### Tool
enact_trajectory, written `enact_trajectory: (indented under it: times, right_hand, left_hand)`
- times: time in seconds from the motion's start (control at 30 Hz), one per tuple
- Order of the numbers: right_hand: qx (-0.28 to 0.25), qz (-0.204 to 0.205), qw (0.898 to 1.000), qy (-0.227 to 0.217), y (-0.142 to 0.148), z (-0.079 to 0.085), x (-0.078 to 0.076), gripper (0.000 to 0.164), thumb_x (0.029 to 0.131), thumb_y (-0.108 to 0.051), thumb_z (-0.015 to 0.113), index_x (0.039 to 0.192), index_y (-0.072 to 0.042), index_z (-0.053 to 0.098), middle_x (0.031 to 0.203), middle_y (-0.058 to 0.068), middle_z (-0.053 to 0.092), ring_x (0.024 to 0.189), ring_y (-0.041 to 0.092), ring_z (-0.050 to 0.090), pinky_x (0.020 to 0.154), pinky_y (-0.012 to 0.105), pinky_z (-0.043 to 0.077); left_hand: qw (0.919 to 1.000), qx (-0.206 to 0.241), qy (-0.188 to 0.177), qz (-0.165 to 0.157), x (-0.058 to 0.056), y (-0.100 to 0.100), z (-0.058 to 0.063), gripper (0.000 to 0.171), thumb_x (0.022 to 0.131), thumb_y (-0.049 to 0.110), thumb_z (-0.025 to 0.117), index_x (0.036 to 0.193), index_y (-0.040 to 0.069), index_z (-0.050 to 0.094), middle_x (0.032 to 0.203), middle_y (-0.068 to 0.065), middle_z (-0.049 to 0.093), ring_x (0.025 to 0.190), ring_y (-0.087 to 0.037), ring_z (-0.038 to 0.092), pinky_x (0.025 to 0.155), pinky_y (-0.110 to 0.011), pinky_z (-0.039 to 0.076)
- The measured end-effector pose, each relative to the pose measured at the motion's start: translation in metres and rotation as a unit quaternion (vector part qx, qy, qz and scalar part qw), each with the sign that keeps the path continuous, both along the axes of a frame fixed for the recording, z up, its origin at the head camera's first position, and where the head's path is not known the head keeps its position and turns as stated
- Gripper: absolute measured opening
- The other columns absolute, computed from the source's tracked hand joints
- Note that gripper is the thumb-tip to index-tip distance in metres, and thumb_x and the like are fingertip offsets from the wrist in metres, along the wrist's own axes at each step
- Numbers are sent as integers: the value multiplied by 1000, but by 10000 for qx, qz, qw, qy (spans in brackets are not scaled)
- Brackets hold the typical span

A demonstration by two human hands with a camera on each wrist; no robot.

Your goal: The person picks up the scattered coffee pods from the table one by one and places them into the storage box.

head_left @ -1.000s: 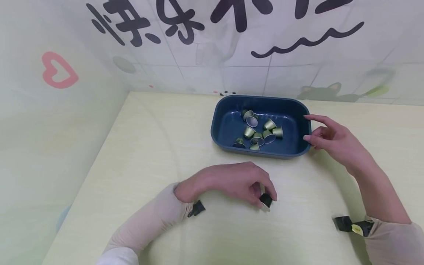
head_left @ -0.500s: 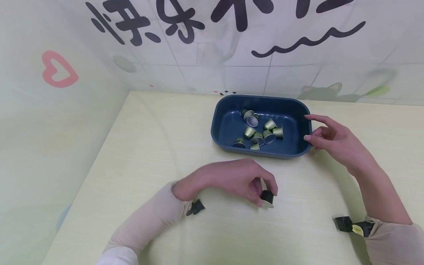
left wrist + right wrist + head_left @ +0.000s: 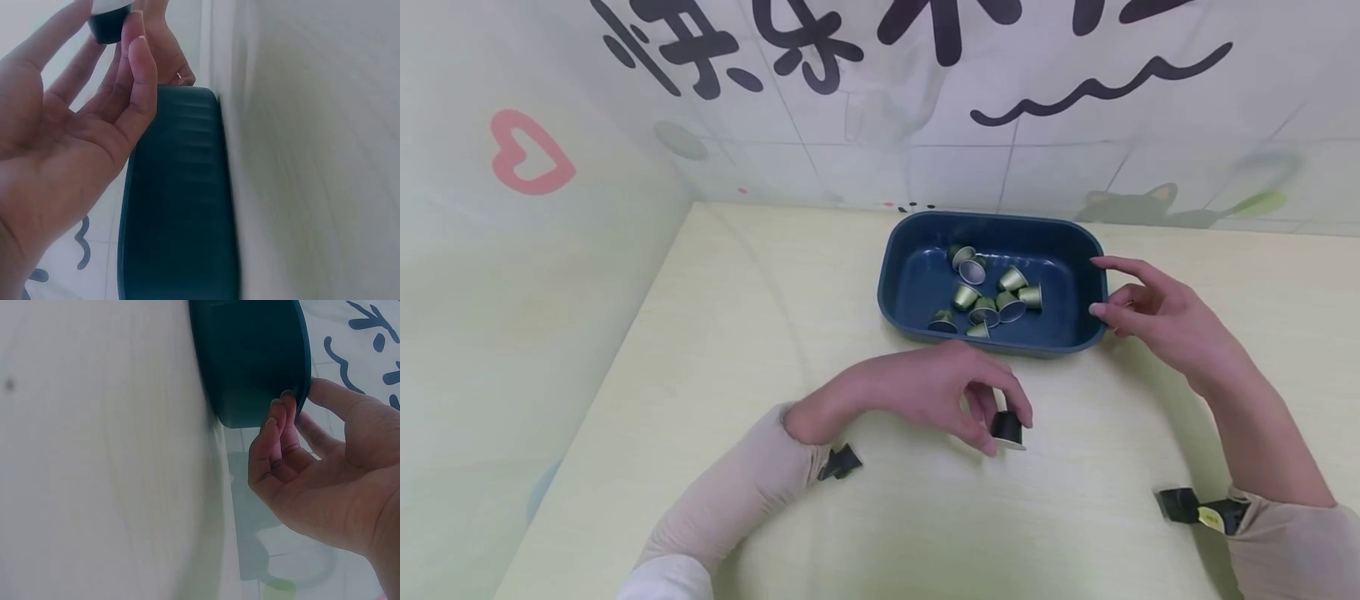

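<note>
My left hand point(image 3: 943, 387) pinches a dark coffee capsule point(image 3: 1007, 427) between thumb and fingers, in front of the blue bin. In the left wrist view the same capsule point(image 3: 111, 24) shows at the fingertips, its pale rim upward in that picture. The blue rectangular bin point(image 3: 895, 327) stands on the table near the wall. Several green coffee capsules point(image 3: 985, 312) lie scattered inside it, some tipped over. My right hand point(image 3: 1172, 321) grips the bin's right end, thumb and a finger over the rim. In the right wrist view, its other fingers point(image 3: 275, 428) lie against the bin's outside point(image 3: 250, 375).
A pale wooden table point(image 3: 722, 308) bears the bin. Behind it rises a white wall point(image 3: 850, 125) with dark lettering. Another wall point(image 3: 490, 275) with a pink heart borders the left side. Black straps point(image 3: 841, 462) sit at both wrists.
My left hand has lifted the dark capsule and moved it slightly forward, nearer the bin, and turned it more upright. My right hand stays on the bin's end.
</note>
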State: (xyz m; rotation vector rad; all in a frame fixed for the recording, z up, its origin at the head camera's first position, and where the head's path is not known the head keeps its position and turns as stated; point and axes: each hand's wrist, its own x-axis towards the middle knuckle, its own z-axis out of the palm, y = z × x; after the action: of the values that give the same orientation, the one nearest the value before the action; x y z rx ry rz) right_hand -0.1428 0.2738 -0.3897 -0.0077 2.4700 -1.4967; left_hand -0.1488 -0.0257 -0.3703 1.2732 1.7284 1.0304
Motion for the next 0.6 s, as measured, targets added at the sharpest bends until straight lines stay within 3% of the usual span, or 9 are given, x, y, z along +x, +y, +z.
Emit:
enact_trajectory:
  times: [0.27,0.6]
  right_hand:
    - [-1,-26,10000,-4,1,-1,1,54,98,-27,65,148,-24,44,87,-3,61,78,20,62,70,26,50]
    - [32,-14,10000,-22,0,0,0,55,98,-29,65,148,-25,43,89,-4,62,79,19,62,70,27,49]
  left_hand:
    - [9996,114,-53,250,-6,0,8,39,83,12,82,118,8,68,107,5,69,87,-1,68,80,-24,55]
    - [9933,2,475,1058,-16,-2,15,38,81,20,85,116,15,71,94,11,71,83,-2,66,75,-25,54]
